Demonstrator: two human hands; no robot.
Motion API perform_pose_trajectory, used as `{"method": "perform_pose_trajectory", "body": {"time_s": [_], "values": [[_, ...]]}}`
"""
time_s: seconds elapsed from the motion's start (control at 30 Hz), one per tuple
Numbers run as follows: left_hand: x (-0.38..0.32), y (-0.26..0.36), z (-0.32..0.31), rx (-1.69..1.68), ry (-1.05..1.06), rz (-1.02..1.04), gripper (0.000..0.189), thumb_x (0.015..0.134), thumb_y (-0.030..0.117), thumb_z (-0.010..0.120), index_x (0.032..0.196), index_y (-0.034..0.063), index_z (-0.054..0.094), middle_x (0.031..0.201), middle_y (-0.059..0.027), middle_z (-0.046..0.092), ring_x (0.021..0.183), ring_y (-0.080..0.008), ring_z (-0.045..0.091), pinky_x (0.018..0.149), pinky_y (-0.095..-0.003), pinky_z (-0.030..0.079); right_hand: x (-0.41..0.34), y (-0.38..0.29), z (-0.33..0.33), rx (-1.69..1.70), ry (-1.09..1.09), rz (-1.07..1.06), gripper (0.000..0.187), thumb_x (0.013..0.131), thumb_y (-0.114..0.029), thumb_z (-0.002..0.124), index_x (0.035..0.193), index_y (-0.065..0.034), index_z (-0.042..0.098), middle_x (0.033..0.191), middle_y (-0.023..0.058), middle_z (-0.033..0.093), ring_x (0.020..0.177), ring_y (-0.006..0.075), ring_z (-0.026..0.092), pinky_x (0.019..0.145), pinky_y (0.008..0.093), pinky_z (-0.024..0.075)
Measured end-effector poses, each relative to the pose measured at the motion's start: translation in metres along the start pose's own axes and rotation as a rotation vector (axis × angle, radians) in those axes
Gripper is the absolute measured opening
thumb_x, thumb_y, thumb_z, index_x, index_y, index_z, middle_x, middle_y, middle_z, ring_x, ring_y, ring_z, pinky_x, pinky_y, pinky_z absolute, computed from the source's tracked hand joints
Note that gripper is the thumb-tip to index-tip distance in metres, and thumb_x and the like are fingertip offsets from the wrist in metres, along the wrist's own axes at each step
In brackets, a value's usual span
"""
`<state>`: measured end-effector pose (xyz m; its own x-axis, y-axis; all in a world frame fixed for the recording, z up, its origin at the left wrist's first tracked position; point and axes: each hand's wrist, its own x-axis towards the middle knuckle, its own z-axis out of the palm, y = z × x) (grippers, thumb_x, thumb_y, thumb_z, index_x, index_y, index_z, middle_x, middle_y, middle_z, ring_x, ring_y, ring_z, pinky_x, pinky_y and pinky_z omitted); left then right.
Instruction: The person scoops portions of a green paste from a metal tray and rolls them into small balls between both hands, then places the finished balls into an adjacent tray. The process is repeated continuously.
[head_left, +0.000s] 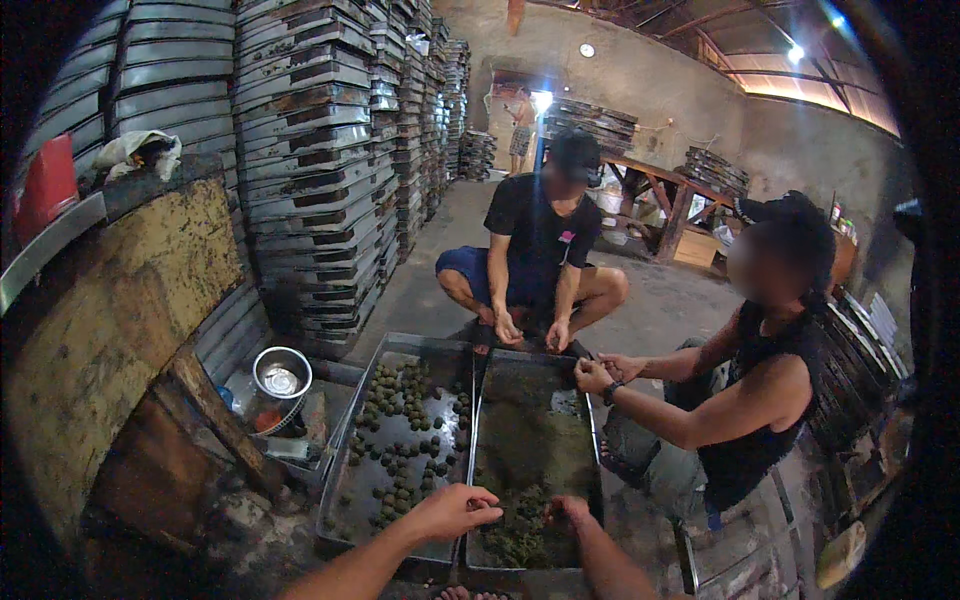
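Observation:
Two shallow metal trays lie side by side on the floor before me. The left tray holds many dark green balls. A loose, crumbly green mixture is heaped at the near end of the right tray, with a thinner layer spread beyond it. My left hand hovers over the rim between the trays, thumb and fingers bent close together; whether something small is in them is unclear. My right hand is low over the right tray's near right side, beside the mixture, its curled fingers partly dark and blurred.
A person in a black T-shirt squats at the far end of the trays; another in a sleeveless top sits at the right, hands near the right tray. Tall stacks of metal trays, a wooden bench and a metal bowl stand left.

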<state>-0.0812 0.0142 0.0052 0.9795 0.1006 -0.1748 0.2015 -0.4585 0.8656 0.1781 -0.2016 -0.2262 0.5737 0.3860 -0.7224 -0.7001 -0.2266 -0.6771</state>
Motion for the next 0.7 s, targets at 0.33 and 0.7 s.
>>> {"method": "perform_pose_trajectory", "body": {"time_s": [0.33,0.7], "values": [[0.01,-0.016,0.01,-0.004,0.153,-0.034,0.037,0.079,0.039,0.068,0.096,0.0064,0.069,0.082,-0.0075,0.067,0.074,-0.0156,0.06,0.069,-0.03,0.048,-0.131,-0.14,0.023,-0.39,0.328,-0.613,0.049,0.072,-0.042,0.075,0.063,0.0041,0.062,0.056,0.0073,0.056,0.049,0.0159,0.05,0.046,0.0342,0.0399],[0.051,0.029,0.014,-0.267,0.161,-0.118,0.031,0.083,0.037,0.064,0.088,0.0064,0.066,0.072,-0.0011,0.063,0.059,-0.0096,0.057,0.048,-0.0247,0.046,-0.202,-0.131,0.007,-0.029,-0.161,-0.479,0.046,0.084,-0.022,0.061,0.122,-0.0026,0.046,0.101,0.0142,0.06,0.069,0.021,0.063,0.051,0.0274,0.0547]]}}
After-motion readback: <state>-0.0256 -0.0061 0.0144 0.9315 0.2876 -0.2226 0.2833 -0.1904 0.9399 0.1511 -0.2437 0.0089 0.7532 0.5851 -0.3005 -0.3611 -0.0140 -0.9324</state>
